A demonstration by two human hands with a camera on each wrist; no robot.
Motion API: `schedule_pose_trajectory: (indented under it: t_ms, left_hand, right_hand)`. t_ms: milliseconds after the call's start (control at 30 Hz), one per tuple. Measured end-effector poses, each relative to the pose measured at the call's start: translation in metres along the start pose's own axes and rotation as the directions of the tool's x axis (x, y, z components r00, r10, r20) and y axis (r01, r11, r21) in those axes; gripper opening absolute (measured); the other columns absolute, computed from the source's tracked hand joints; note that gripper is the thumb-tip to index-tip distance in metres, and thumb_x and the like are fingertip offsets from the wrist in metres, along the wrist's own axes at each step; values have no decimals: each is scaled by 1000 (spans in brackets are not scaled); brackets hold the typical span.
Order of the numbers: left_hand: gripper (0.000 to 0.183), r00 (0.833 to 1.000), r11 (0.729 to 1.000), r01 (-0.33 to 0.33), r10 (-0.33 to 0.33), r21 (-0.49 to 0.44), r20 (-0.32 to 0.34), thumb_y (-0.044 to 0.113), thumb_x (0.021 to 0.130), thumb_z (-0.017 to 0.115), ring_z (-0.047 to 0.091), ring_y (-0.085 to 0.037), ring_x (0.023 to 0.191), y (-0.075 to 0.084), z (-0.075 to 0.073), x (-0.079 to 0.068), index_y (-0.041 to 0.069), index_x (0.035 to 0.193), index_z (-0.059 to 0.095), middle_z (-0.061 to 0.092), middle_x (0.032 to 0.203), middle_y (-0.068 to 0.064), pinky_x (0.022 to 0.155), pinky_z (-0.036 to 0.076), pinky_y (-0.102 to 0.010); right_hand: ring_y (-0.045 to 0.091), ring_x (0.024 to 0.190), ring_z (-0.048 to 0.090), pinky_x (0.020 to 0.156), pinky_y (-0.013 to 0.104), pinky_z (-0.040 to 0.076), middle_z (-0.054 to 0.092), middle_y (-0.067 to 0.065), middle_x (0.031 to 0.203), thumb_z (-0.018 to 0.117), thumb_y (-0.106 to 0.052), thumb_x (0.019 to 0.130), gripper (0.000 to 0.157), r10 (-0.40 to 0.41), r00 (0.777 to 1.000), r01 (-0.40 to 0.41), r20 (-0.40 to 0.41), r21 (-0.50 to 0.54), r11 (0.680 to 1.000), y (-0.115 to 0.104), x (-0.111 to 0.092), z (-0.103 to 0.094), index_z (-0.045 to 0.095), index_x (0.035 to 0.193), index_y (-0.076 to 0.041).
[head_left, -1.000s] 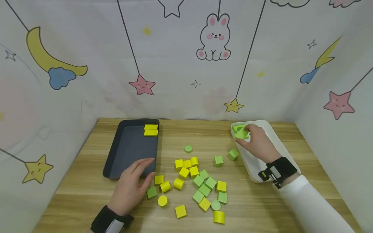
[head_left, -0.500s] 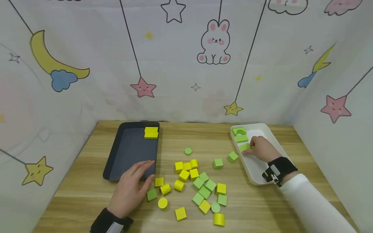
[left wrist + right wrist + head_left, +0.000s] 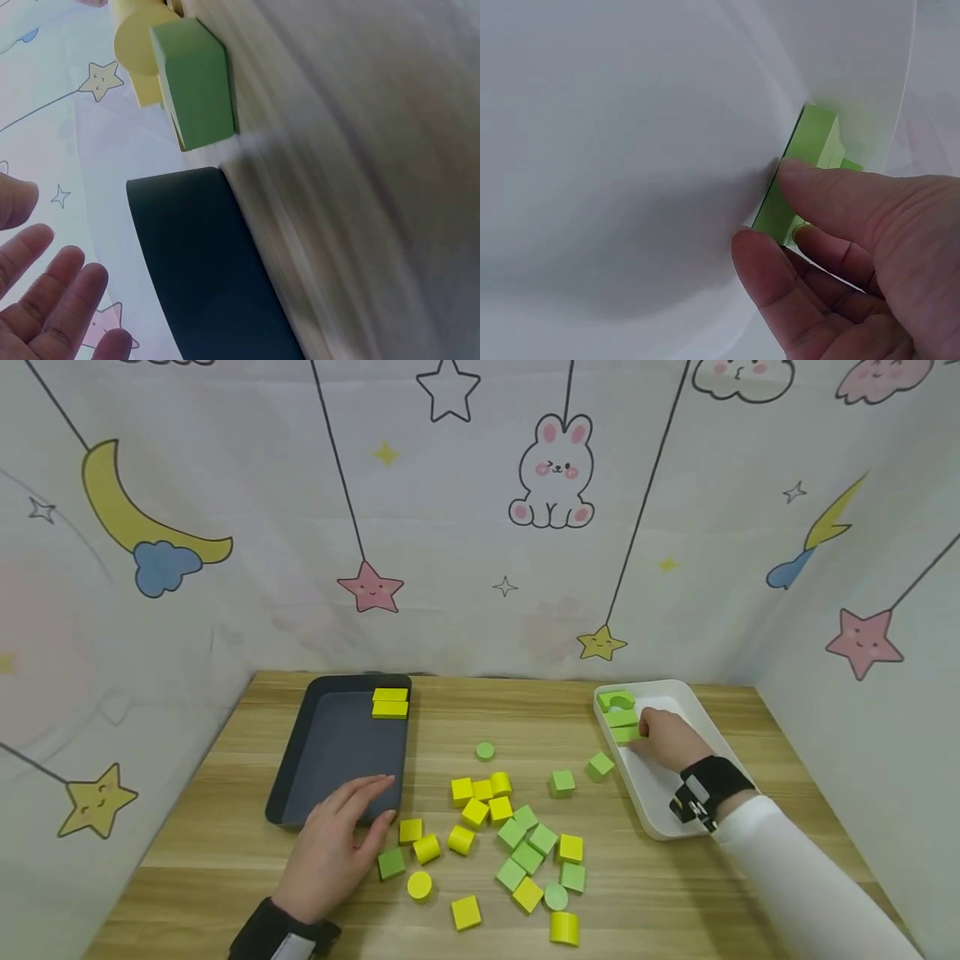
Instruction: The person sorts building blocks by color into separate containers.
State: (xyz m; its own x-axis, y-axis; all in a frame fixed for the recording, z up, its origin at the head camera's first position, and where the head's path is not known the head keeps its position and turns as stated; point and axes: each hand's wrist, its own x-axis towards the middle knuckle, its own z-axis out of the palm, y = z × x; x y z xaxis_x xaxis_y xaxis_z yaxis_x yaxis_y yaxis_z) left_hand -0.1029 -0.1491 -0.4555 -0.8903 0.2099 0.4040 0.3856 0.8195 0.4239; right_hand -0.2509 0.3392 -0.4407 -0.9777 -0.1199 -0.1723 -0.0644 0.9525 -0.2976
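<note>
My right hand [image 3: 670,742] reaches into the white tray [image 3: 660,802] and pinches a flat green rectangular block [image 3: 814,131]. In the right wrist view the thumb lies on the block's face and the index fingertip is at its end. Behind it, along the tray's left side, are another flat green block [image 3: 622,718] and a green arch block [image 3: 617,699] at the far corner. Over the near right corner of the dark tray [image 3: 330,727], my left hand [image 3: 333,843] is held with relaxed fingers and nothing in it. A green cube [image 3: 391,863] sits just beside its thumb.
Two flat yellow blocks [image 3: 390,702] lie in the dark tray's far right corner. Between the trays, yellow cubes [image 3: 466,912], yellow cylinders [image 3: 564,929], green cubes [image 3: 562,784] and green discs [image 3: 485,751] are scattered. A patterned cloth [image 3: 465,610] stands behind the table.
The right hand has moved from the tray's far left corner towards me, and the flat green block now lies close against the one behind it. The left hand stays in place.
</note>
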Motion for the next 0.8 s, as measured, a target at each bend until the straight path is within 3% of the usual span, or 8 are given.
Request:
schedule_pose_trajectory:
  t_ms: [333,567,667,800]
  left_hand:
    - [50,1000,1000,11,-11,-1,-15,25,87,72,56,-22,113,-6,-3,-3,25,134,56,58,127,0,89,46,-55]
    - [48,1000,1000,30,-30,-2,-8,27,88,71,56,-21,113,-7,-4,-6,26,133,56,58,128,0,89,46,-55]
    - [48,999,1000,24,-24,-7,-26,26,88,72,56,-21,113,-7,-4,-5,26,133,56,59,127,1,89,46,-54]
    - [49,1000,1000,9,-9,-3,-29,25,87,72,56,-21,113,-6,-4,1,25,133,56,58,128,1,89,46,-54]
  right_hand:
    - [25,77,52,66,36,43,57,12,87,69,-12,87,23,-40,999,41,-13,5,999,4,4,3,53,98,1]
    - [26,81,53,69,38,45,58,13,91,67,-12,88,24,-23,999,23,31,-14,1000,4,10,2,53,102,1]
    - [29,88,56,75,43,48,61,18,99,66,-13,89,28,-40,999,40,21,-19,999,2,2,-5,54,109,3]
    - [35,97,59,79,50,50,61,25,111,62,-21,93,38,-67,996,68,-64,16,998,1,-22,-20,53,119,6]
